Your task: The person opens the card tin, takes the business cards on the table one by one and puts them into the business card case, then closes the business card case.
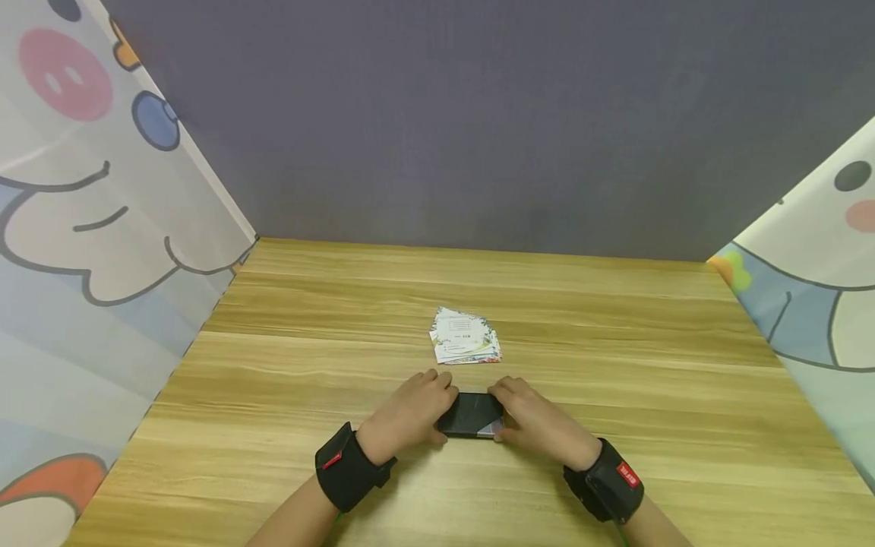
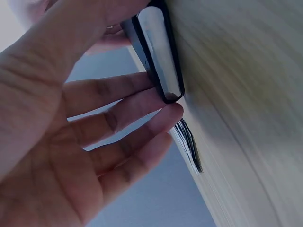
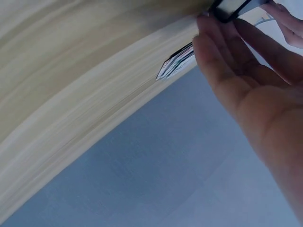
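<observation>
A flat black card case (image 1: 472, 412) lies sideways on the wooden table between both hands. My left hand (image 1: 413, 406) grips its left end, thumb at the near edge and fingers along the far edge. The right end is pinched the same way by my right hand (image 1: 536, 420). A pale grey patch shows at the case's near right corner. Seen from the left wrist, the end of the case (image 2: 163, 54) has a black rim around a whitish inside. Just beyond the hands lies a loose, fanned pile of white printed cards (image 1: 463, 336) with floral edges.
The wood-grain table (image 1: 328, 304) runs back to a dark grey panel (image 1: 437, 129). Cartoon-printed sheets (image 1: 157, 251) stand along the left and right sides. Each wrist wears a black strap (image 1: 347, 469) with a red tag.
</observation>
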Demonstrator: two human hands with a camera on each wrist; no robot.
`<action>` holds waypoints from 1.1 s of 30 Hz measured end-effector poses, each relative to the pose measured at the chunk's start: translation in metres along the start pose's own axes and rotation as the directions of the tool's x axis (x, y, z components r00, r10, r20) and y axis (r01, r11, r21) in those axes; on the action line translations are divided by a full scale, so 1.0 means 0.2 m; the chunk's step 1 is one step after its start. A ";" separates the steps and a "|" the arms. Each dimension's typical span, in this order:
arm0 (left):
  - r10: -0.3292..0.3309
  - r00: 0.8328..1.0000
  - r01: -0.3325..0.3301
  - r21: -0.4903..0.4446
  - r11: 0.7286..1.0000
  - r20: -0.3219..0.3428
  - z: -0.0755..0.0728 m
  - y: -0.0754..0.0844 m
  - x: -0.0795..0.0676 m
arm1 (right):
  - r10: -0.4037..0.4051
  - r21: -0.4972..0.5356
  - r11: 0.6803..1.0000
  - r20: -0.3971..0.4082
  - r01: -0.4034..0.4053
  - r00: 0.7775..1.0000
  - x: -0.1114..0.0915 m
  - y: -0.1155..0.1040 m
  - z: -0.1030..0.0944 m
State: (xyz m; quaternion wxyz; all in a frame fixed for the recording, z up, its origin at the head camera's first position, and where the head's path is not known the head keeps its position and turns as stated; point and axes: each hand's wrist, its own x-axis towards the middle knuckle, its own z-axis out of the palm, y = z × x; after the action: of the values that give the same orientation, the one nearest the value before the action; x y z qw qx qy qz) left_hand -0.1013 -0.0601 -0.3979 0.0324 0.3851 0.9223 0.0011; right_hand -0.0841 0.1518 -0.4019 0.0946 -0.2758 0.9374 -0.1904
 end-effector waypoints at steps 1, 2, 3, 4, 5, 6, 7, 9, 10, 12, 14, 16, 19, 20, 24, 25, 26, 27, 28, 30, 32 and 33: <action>0.004 1.000 -0.004 0.008 1.000 0.000 0.00 0.00 0.00 | -0.005 -0.006 1.000 0.008 0.005 1.000 0.00 0.00 0.00; 0.007 1.000 -0.007 0.016 1.000 -0.001 0.00 0.00 0.00 | -0.008 -0.010 1.000 0.016 0.009 1.000 0.00 0.00 0.00; 0.009 1.000 -0.009 0.020 1.000 -0.001 -0.01 0.00 0.00 | -0.011 -0.010 1.000 0.021 0.011 1.000 0.00 -0.01 0.00; 0.010 1.000 -0.010 0.024 1.000 0.000 -0.01 0.00 0.00 | -0.014 -0.007 1.000 0.023 0.014 1.000 0.00 -0.01 0.00; 0.013 1.000 -0.013 0.028 1.000 0.001 -0.01 0.01 0.00 | -0.014 -0.001 1.000 0.026 0.014 1.000 0.00 -0.01 0.00; 0.013 1.000 -0.013 0.032 0.999 0.002 -0.01 0.01 0.01 | -0.016 0.000 1.000 0.026 0.016 1.000 -0.01 -0.01 0.00; 0.013 1.000 -0.014 0.033 0.999 0.005 -0.01 0.01 0.01 | -0.017 0.001 1.000 0.027 0.017 1.000 0.00 -0.01 0.00; 0.014 1.000 -0.014 0.031 0.999 0.008 -0.02 0.01 0.01 | -0.016 -0.004 1.000 0.026 0.016 1.000 0.00 -0.02 0.01; 0.014 1.000 -0.015 0.028 0.999 0.010 -0.02 0.01 0.01 | -0.014 -0.005 1.000 0.027 0.014 1.000 0.00 -0.02 0.00; 0.018 1.000 -0.018 0.023 1.000 0.011 -0.01 0.01 0.01 | -0.010 -0.006 1.000 0.028 0.010 1.000 0.00 -0.02 0.01; 0.022 1.000 -0.022 0.019 1.000 0.006 -0.02 0.01 0.01 | -0.006 -0.001 1.000 0.030 0.006 1.000 0.00 -0.03 0.00; 0.029 1.000 -0.029 0.015 0.999 0.000 -0.01 0.01 0.01 | -0.007 0.002 1.000 0.030 0.007 1.000 -0.01 -0.03 0.00; 0.041 0.999 -0.040 -0.044 0.998 0.005 -0.03 -0.01 0.01 | -0.012 0.003 1.000 0.034 0.011 0.999 -0.01 -0.03 0.00; 0.039 0.999 -0.038 -0.078 0.996 0.015 -0.03 -0.01 0.00 | -0.014 0.002 1.000 0.034 0.014 0.999 -0.01 -0.04 0.00; 0.031 0.995 -0.005 -0.272 0.962 0.091 -0.06 -0.05 -0.01 | -0.005 0.015 1.000 0.037 0.004 0.999 -0.01 -0.03 0.00; 0.034 0.993 0.001 -0.306 0.952 0.110 -0.06 -0.06 -0.01 | 0.000 0.020 1.000 0.037 0.000 0.999 -0.01 -0.03 0.00; 0.044 0.991 0.000 -0.330 0.944 0.125 -0.07 -0.08 -0.01 | 0.003 0.025 1.000 0.037 -0.004 0.999 -0.01 -0.03 0.00; 0.057 0.989 -0.005 -0.355 0.935 0.135 -0.07 -0.09 -0.02 | 0.008 0.029 1.000 0.039 -0.009 0.999 -0.01 -0.03 0.00; 0.072 0.987 -0.013 -0.374 0.927 0.143 -0.08 -0.10 -0.03 | 0.012 0.033 0.999 0.042 -0.013 0.999 -0.01 -0.03 0.00; 0.110 0.984 -0.042 -0.410 0.911 0.144 -0.08 -0.13 -0.04 | 0.028 0.050 0.998 0.054 -0.031 0.998 -0.01 -0.02 0.00; 0.140 0.983 -0.070 -0.459 0.886 0.120 -0.09 -0.15 -0.04 | 0.044 0.071 0.996 0.069 -0.049 0.997 -0.02 -0.02 -0.01; 0.148 0.984 -0.081 -0.485 0.871 0.100 -0.09 -0.16 -0.05 | 0.052 0.082 0.995 0.074 -0.058 0.996 -0.02 -0.02 -0.01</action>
State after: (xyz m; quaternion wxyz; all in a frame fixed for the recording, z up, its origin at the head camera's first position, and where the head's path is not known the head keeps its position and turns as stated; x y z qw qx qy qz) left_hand -0.1186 -0.0886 -0.3803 0.1883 0.4183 0.8646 0.2051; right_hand -0.0796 0.1518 -0.3985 0.1448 -0.2523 0.9319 -0.2168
